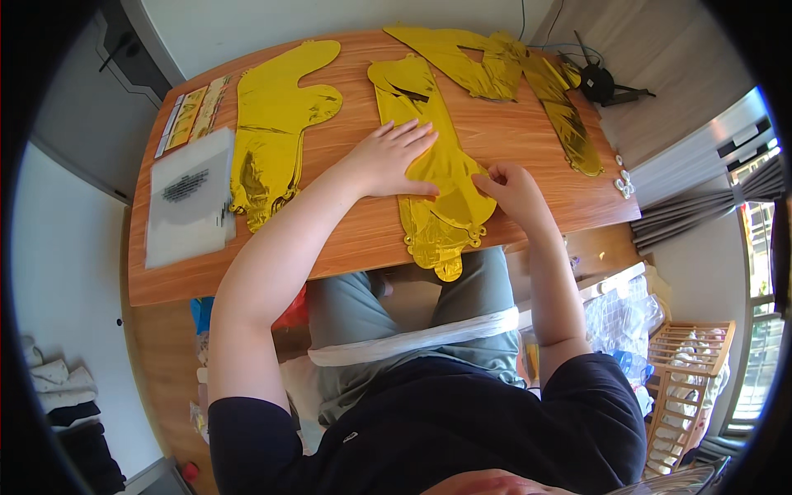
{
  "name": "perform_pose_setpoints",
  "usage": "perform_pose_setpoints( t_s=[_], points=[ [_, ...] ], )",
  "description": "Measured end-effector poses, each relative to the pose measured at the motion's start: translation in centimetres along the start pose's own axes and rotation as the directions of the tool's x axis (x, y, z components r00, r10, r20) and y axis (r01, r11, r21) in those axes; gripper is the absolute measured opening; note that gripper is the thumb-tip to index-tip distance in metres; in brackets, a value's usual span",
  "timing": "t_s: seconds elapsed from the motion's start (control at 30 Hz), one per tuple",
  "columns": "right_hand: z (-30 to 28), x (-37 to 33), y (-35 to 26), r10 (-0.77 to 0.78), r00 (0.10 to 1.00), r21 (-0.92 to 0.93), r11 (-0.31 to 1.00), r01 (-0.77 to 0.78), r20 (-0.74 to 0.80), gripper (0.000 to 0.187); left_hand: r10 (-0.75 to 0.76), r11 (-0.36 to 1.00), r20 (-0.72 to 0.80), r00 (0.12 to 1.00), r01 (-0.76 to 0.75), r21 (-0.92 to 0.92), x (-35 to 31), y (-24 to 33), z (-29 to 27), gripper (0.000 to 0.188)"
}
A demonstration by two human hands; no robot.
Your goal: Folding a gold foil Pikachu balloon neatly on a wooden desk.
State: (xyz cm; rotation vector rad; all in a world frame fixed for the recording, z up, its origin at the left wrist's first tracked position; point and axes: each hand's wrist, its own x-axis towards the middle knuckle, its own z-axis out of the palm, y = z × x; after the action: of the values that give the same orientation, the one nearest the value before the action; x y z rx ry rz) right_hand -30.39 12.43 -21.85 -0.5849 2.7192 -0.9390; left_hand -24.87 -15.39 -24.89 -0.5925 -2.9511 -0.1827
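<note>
A flat gold foil balloon [437, 169] lies in front of me on the wooden table [346, 210], its rounded lower end hanging past the near edge. My left hand [389, 161] rests palm down on its left side, fingers stretched and spread. At the balloon's right edge, the thumb and forefinger of my right hand [513, 191] are pinched together on the foil. Another deflated gold foil balloon [272, 107] is spread out to the left. Farther back on the right lies a bent gold foil balloon [470, 62], with one arm reaching toward the right edge.
A stack of clear plastic bags [188, 223] and a printed card [194, 111] lie at the table's left. A black device with antennas [597, 84] stands at the back right, near several small white rings [624, 183]. A wooden rack [689, 363] stands on the floor at right.
</note>
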Motion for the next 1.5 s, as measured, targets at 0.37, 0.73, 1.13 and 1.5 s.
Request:
perform_pose_setpoints(
  t_s=[0.37, 0.73, 1.13, 1.5],
  points=[
    [1.5, -3.8, -3.6, -0.337, 0.937, 0.356, 0.868, 0.345, -0.087, 0.020, -0.036, 0.999, 0.048, 0.998, 0.036, 0.001, -0.2, 0.6, -1.1, 0.110],
    [0.1, -2.0, -2.6, -0.812, 0.582, -0.176, 0.568, 0.804, 0.038, 0.049, -0.039, 0.997, 0.068, 0.997, 0.043, -0.057, -0.2, 0.8, -1.7, 0.104],
    [-4.0, -1.2, -2.7, -0.788, 0.528, -0.235, 0.474, 0.849, 0.316, 0.032, -0.034, 0.999, 0.027, 0.999, 0.034, -0.001, -0.1, 0.5, -0.8, 0.117],
    [-2.5, 0.5, -5.6, -0.786, 0.512, -0.232, 0.457, 0.859, 0.347, 0.023, 0.003, 1.000, 0.003, 1.000, -0.003, -0.023, -0.2, 0.2, -0.7, 0.113]
  ],
)
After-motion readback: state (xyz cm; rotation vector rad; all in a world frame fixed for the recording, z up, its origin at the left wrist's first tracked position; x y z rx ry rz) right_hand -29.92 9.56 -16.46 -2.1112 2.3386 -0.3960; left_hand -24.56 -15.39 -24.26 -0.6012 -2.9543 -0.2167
